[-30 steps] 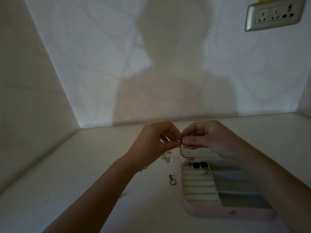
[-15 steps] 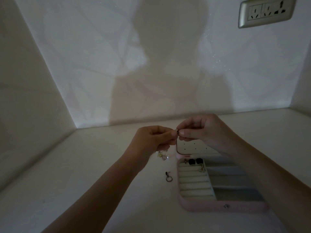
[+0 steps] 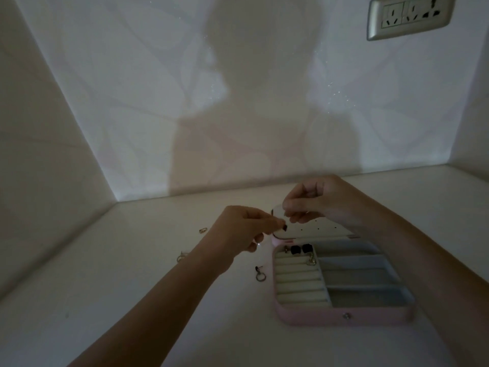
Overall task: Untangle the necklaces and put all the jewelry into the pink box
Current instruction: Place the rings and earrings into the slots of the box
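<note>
Fingers [image 3: 267, 221] of the left hand [image 3: 238, 231] pinch a small dark piece [image 3: 285, 228] mid-frame, way too tiny to identify. Right hand [image 3: 317, 202] sits just up and right of it, fingers curled, thumb and forefinger pressed together; can't tell if anything thin is in there. Pink box [image 3: 344, 317] lies open at lower right, under that hand, with two black studs [image 3: 301, 249] in its top-left corner. Hoop earring [image 3: 260, 274] lies on the table [image 3: 132, 300] just left of the box.

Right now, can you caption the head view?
Left hand pinches a dark piece near right hand, by open pink box.
</note>
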`<state>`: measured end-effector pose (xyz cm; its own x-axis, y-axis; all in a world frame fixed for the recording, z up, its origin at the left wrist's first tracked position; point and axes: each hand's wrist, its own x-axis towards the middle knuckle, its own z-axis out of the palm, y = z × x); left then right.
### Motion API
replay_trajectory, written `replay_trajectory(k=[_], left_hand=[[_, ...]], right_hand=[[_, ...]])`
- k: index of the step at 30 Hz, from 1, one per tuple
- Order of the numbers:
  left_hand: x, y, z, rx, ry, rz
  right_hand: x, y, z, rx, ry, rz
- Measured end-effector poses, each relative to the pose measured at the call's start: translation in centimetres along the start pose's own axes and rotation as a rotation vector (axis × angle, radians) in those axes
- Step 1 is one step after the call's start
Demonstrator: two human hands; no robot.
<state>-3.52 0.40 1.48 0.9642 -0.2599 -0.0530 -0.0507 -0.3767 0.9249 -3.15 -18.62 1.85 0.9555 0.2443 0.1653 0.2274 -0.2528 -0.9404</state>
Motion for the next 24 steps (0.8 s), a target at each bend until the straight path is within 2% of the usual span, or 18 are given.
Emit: replay_trajectory(k=[5, 10, 24], left_hand=[[-1.0, 0.8, 1.8, 0.283, -0.161, -0.066], [-0.9, 1.2, 3.0, 0.423, -0.201, -0.028], [0.2, 1.1, 4.2, 0.599, -0.282, -0.08]], right_hand=[[0.7, 1.6, -0.8, -0.125, 0.15, 0.042], [1.1, 3.2, -0.8, -0.291, 0.149, 0.063], [1.6, 3.9, -0.4, -0.41, 0.102, 0.008]])
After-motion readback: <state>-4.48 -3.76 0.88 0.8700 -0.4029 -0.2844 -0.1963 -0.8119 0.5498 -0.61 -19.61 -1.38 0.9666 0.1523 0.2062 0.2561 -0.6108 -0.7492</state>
